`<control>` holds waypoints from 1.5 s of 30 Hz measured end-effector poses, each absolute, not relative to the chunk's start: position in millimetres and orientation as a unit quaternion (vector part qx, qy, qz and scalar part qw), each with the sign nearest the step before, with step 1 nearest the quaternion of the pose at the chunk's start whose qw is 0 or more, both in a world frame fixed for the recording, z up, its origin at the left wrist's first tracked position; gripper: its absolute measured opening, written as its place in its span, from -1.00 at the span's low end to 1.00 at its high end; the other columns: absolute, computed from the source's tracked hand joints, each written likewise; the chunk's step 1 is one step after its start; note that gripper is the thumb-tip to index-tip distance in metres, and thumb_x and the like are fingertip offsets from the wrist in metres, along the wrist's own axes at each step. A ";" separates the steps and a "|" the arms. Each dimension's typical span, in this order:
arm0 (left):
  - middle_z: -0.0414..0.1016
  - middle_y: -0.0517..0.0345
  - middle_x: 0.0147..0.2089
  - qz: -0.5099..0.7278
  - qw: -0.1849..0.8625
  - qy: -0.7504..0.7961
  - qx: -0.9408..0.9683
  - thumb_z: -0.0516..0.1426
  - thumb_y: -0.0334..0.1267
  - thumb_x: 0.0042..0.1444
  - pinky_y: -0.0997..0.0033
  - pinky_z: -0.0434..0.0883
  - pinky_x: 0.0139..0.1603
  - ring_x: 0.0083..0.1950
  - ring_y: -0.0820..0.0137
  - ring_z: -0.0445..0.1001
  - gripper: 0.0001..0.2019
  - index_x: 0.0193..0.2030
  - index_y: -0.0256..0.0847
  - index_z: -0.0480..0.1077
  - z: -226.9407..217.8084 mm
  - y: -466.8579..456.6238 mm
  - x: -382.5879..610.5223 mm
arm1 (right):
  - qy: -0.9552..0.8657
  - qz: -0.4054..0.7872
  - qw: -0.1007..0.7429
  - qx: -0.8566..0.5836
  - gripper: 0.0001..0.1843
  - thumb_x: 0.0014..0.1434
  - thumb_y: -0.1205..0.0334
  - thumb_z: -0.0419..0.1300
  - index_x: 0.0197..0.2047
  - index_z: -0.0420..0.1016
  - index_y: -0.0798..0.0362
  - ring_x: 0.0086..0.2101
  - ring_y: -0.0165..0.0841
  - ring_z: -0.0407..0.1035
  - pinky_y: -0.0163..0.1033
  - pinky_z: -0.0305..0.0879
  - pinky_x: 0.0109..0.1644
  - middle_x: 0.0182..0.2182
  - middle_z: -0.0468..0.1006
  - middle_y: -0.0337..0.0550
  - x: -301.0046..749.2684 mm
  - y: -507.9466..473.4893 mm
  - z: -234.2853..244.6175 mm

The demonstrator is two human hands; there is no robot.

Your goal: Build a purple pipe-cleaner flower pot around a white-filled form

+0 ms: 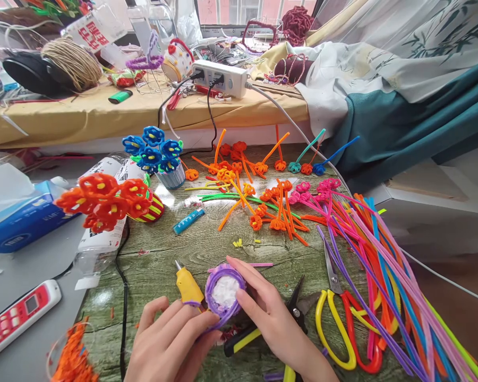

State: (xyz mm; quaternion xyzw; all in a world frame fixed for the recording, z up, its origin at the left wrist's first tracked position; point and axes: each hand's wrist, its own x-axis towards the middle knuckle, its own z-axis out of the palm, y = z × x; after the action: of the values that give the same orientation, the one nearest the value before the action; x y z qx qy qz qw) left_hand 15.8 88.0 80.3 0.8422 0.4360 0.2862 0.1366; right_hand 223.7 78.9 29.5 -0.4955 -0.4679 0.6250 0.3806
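The left hand (pixel 175 339) pinches one purple strip (pixel 226 320) between thumb and fingers; the right hand (pixel 276 318) curls its fingers round the side of one purple pot (pixel 225 271), which sits between both hands. One yellow glue gun (pixel 190 285) lies just beyond the left fingers, and one blue tube (pixel 188 221) farther out. One pair of pliers (pixel 297 314) lies beside the right hand, one pair of scissors (pixel 334 285) to its right.

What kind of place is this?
Likely a home craft corner, though it might be a small workshop: colorful pipe cleaners, a yellow glue gun and potted blue handmade flowers share the tabletop.
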 end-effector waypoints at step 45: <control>0.53 0.34 -0.39 0.305 0.093 0.418 0.851 0.00 -0.27 0.44 0.21 0.05 -0.05 -0.34 0.44 0.35 -0.66 -0.37 -0.06 0.45 69.4 109.6 24.6 | -0.504 0.606 0.373 -0.491 -0.46 0.46 -0.10 0.07 0.43 0.28 -0.23 0.45 -0.33 0.06 -0.12 -0.04 0.54 0.47 0.22 -0.26 217.7 83.2 31.1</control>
State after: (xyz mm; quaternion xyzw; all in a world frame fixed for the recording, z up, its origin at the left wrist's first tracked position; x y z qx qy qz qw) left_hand 24.6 109.6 69.4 0.8510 0.4177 0.3046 0.0929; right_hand 217.7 83.2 31.1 -0.4908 -0.5035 0.6056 0.3726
